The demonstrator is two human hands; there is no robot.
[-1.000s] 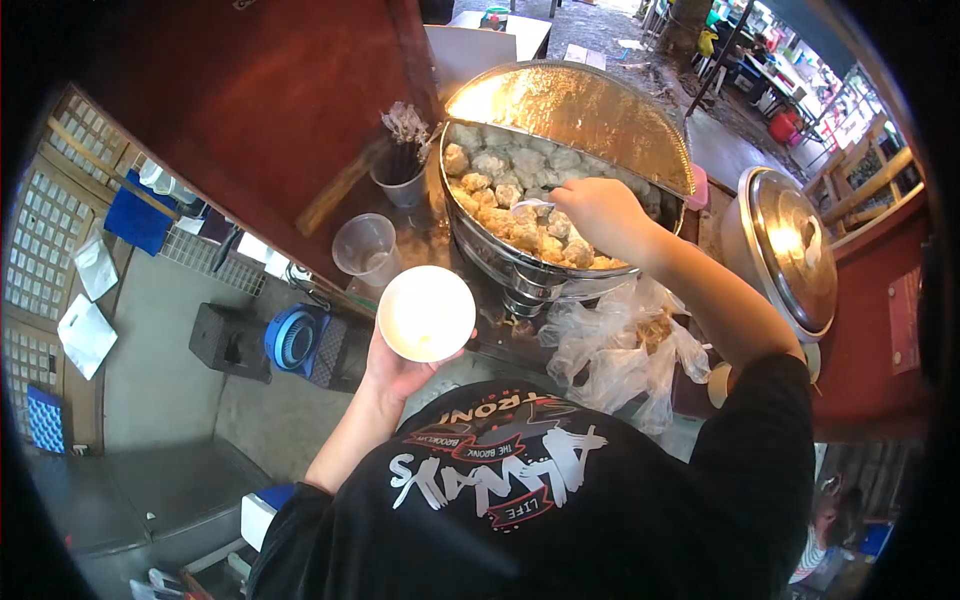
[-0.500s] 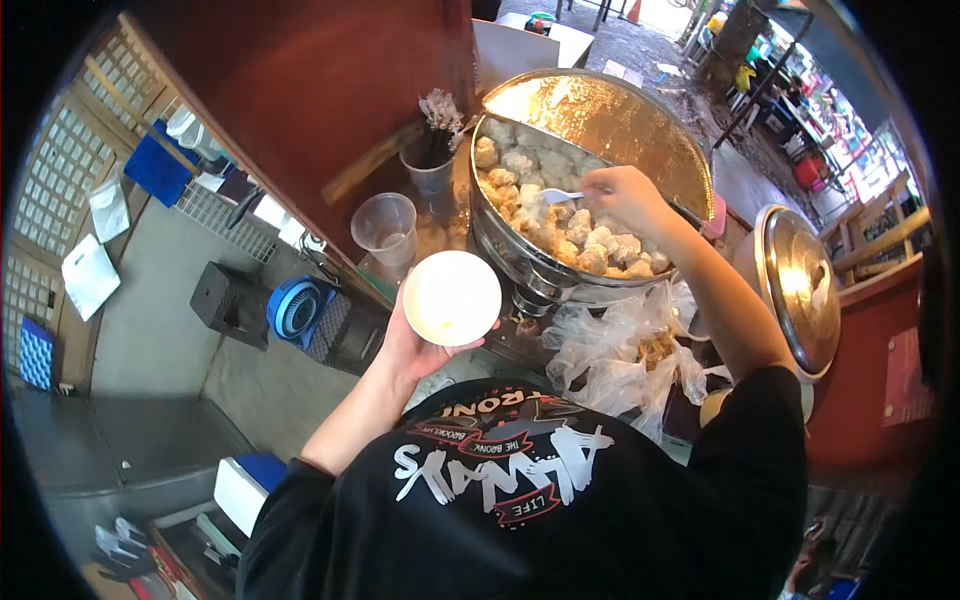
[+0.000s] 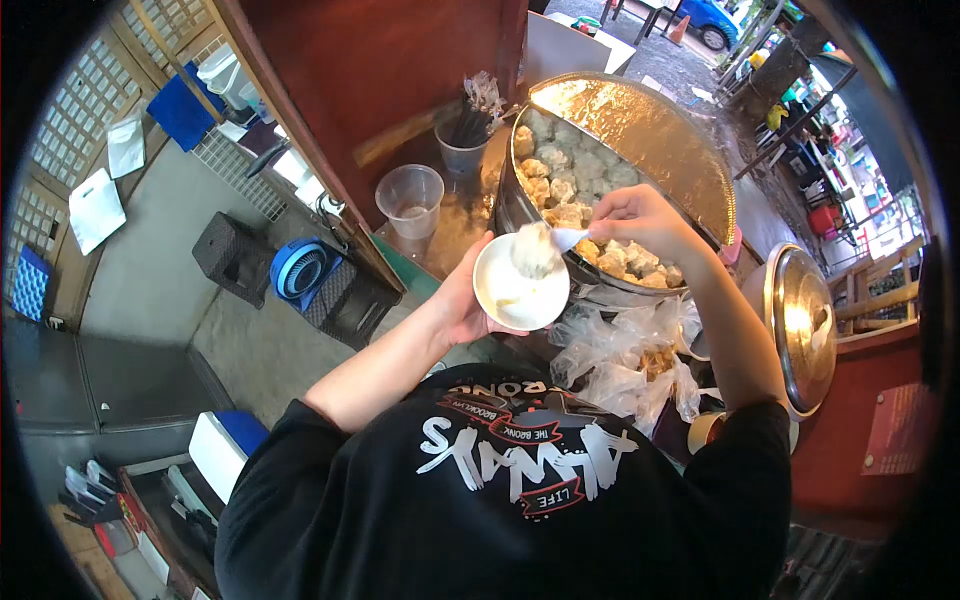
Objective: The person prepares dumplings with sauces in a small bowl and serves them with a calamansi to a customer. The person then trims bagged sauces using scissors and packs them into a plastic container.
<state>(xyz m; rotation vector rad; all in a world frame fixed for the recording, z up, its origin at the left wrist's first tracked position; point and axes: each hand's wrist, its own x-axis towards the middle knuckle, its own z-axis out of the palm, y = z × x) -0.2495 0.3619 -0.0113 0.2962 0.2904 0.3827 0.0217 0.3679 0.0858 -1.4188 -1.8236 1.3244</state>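
My left hand is wrapped round the side of a white bowl, tilted so that its inside shows, with a little pale yellowish stuff at the bottom. Pinched in my right hand is a small white plastic utensil; blur hides whether it is a spoon or a fork. At its tip a dumpling hangs over the bowl's upper part. Just behind stands a large round metal steamer, holding many dumplings, some under a clear cover. My right forearm crosses its near right edge.
Left of the steamer stand a clear plastic cup and a container of wrapped utensils. Crumpled plastic bags lie in front. A big metal lid leans at right. A blue fan sits low at left.
My right hand has lifted a dumpling out of the steamer with the utensil and brought it over the bowl. My left hand has moved the bowl right, nearer the steamer. The view has shifted slightly.
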